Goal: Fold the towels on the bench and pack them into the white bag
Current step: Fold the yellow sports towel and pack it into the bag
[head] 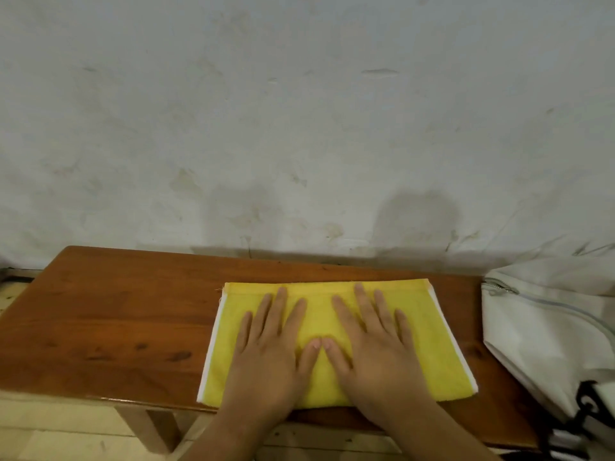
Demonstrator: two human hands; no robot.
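Observation:
A yellow towel (429, 341) with white side borders lies folded flat on the wooden bench (109, 321), right of centre. My left hand (271, 347) and my right hand (369, 341) both rest palm down on the towel, fingers spread, thumbs touching at the middle. Neither hand grips anything. The white bag (545, 327) sits at the bench's right end, its zip visible along the top edge; whether it is unzipped I cannot tell.
A rough grey-white wall (299, 128) rises directly behind the bench. The left half of the bench top is bare wood. A black strap or handle (585, 407) hangs at the bag's lower right. Pale floor shows below the bench's front edge.

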